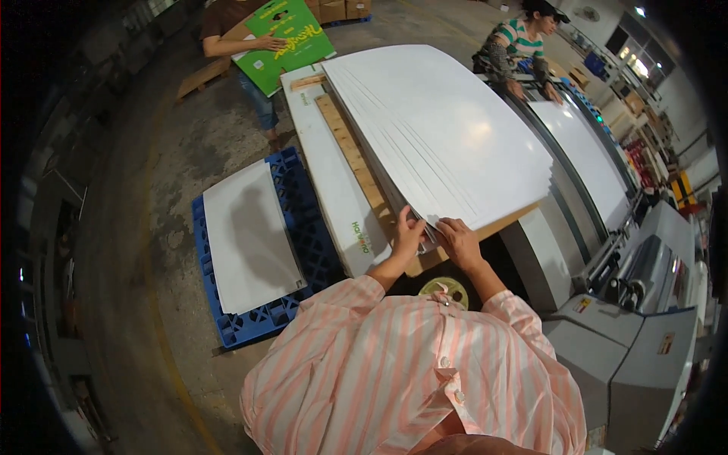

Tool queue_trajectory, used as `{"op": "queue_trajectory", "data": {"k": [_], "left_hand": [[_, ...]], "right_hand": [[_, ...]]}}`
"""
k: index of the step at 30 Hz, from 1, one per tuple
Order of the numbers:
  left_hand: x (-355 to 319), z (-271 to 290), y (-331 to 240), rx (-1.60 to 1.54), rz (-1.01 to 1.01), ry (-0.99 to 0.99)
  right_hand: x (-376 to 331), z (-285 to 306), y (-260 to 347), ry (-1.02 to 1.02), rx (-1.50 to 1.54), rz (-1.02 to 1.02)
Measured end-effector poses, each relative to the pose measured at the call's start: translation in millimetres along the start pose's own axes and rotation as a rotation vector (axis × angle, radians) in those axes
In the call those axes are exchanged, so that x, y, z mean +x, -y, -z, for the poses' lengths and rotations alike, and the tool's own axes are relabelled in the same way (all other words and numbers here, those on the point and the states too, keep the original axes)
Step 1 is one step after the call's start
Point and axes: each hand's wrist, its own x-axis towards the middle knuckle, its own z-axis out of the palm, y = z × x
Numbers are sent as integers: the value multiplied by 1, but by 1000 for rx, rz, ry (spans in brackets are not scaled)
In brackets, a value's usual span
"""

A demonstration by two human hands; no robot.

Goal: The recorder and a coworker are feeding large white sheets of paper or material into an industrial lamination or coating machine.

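Observation:
A stack of large white sheets [455, 129] lies in front of me, its layers slightly fanned along the left side. Both my hands are at its near corner. My left hand [408, 236] has its fingers curled at the sheets' edge, with the thumb toward the corner. Just to its right, my right hand [459, 241] pinches the near edge of the sheets, fingers on top and thumb hidden below. How many sheets lie between the fingers I cannot tell.
Left of the stack, a blue plastic pallet [235, 330] bears a white sheet pile [250, 235]. A grey machine [614, 334] stands close on the right, where a co-worker [519, 45] reaches over another white sheet [580, 152]. Far left, another person holds a green printed sheet [284, 49].

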Motion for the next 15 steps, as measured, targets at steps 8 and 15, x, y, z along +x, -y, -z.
{"op": "queue_trajectory", "data": {"k": [8,15], "left_hand": [[-7,-3,3,255,-222,-91],[-13,11,1,-194,80,186]], "right_hand": [[35,16,-23,52,552,-609],[33,39,12,-451,270,-292]]}}
